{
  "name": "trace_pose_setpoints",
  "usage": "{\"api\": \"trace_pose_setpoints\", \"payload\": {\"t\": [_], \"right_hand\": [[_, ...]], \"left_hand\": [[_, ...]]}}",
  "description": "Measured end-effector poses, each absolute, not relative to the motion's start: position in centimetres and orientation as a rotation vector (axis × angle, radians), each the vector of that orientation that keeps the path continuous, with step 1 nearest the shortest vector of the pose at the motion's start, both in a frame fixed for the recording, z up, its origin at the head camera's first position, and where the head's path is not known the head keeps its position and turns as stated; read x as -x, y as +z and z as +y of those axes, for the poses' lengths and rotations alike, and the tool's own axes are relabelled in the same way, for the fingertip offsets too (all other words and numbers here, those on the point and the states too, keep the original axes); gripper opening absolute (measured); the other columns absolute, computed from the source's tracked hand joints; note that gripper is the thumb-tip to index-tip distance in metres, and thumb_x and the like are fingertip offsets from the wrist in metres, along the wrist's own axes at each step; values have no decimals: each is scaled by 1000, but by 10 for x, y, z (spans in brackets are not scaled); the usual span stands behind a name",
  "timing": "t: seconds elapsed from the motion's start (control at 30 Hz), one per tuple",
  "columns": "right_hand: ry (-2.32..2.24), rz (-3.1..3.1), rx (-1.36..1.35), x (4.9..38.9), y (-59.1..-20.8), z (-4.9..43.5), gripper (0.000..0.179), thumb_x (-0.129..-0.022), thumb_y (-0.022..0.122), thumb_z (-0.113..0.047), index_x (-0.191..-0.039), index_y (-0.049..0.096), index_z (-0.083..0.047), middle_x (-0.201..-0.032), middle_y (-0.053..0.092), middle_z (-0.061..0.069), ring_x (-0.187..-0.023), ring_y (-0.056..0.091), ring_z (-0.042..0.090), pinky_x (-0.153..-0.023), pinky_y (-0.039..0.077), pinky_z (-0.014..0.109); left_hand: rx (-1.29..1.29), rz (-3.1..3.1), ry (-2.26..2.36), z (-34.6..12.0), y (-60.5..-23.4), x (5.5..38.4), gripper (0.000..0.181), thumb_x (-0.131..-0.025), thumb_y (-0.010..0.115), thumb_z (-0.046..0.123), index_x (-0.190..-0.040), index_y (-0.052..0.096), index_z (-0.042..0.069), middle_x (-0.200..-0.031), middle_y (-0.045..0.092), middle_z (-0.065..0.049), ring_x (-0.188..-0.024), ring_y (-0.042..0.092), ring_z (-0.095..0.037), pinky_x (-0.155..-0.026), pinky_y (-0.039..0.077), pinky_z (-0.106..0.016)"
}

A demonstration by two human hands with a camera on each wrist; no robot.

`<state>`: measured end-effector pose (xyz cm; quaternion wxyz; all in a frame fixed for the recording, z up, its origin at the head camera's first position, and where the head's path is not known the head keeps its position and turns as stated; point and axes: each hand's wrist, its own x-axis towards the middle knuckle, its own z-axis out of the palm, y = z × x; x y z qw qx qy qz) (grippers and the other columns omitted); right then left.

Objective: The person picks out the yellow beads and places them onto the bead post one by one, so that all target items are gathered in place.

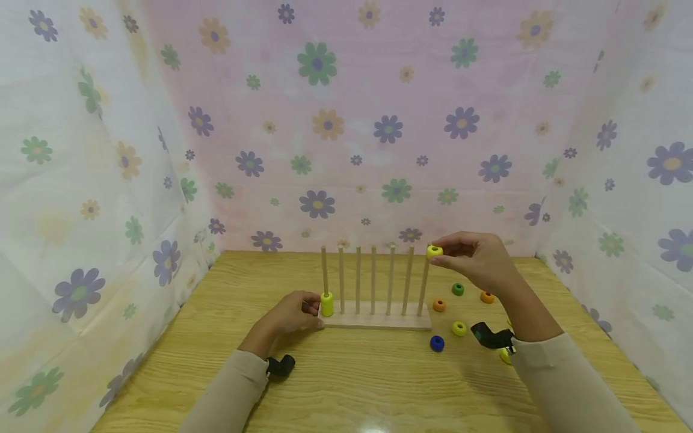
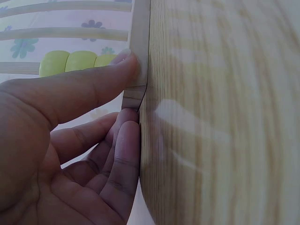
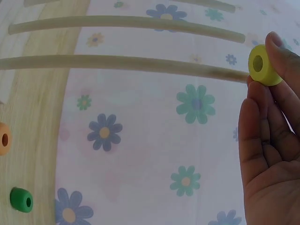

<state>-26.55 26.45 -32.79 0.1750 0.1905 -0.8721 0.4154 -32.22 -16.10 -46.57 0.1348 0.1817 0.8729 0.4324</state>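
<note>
Peg rack (image 1: 373, 322), pale wood, seven uprights on a flat base, set on the table (image 1: 346, 385). Stacked yellow beads (image 1: 327, 305), three showing in the left wrist view: at the foot of the rack's leftmost peg, the other six pegs bare. Left hand (image 1: 289, 314), yours: at the rack's left end, thumb pressed to the base, the other fingers curled in against that end. Right hand (image 1: 479, 260), yours: at the top of the rack's rightmost peg (image 1: 423, 288), thumb and fingertips pinching one held yellow bead (image 1: 435, 255), hole unfilled, close by the peg's tip; whether the two touch, you cannot tell. Loose stock, all right of the rack: orange bead (image 1: 439, 307) just beside its end; green bead (image 1: 458, 291) and second orange bead (image 1: 487, 299) farther out; loose yellow bead (image 1: 459, 332) and blue bead (image 1: 436, 347) nearer you than its front corner. Step in hand, as judged: bringing the bead to the rack's rightmost peg. Next move, as judged, calls for you to centre the hole over the tip, then release downward, left hand bracing the base.
</note>
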Motion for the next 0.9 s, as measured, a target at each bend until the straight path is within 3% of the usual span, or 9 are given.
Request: {"api": "trace_pose_setpoints", "payload": {"t": [0.9], "right_hand": [[1119,-2408,-712,267,-313,234,22,-87,86,-30,-108,81,-26,-96,76,-7,-81,72,9,-70,59,24]], "left_hand": [[-538,2541,1238,-159,-462,318,54,-87,86,16,-135,64,5,-108,65,-3,-97,60,-19,-86,54,-34]]}}
